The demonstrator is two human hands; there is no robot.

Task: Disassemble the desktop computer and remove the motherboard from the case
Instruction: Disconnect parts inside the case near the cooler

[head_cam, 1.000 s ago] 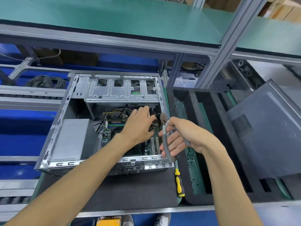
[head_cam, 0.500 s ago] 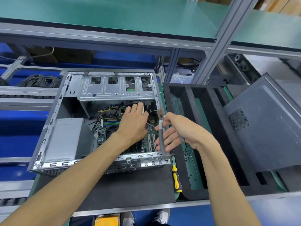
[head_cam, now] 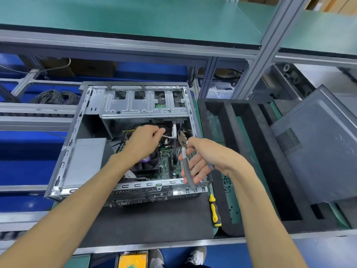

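An open desktop case (head_cam: 63,157) lies on a black mat, its side panel off. Inside are the green motherboard (head_cam: 166,163), a black CPU fan (head_cam: 147,165), a grey power supply (head_cam: 85,161) and a silver drive cage (head_cam: 143,105). My left hand (head_cam: 144,143) reaches into the case and pinches a thin white cable or tie (head_cam: 169,136) above the board. My right hand (head_cam: 204,157) holds grey-handled pliers (head_cam: 186,169) over the case's right edge, jaws pointing at that white piece.
A yellow-and-black screwdriver (head_cam: 214,211) lies right of the case on the mat. A black foam tray (head_cam: 257,161) with slots stands further right, with the dark side panel (head_cam: 316,147) leaning in it. A green shelf overhangs at the back. Coiled cables (head_cam: 55,96) sit back left.
My left hand has lifted off the board and moved up and left, now pinching the white piece. The CPU fan and board have come into view. The pliers stay at the case's right edge.
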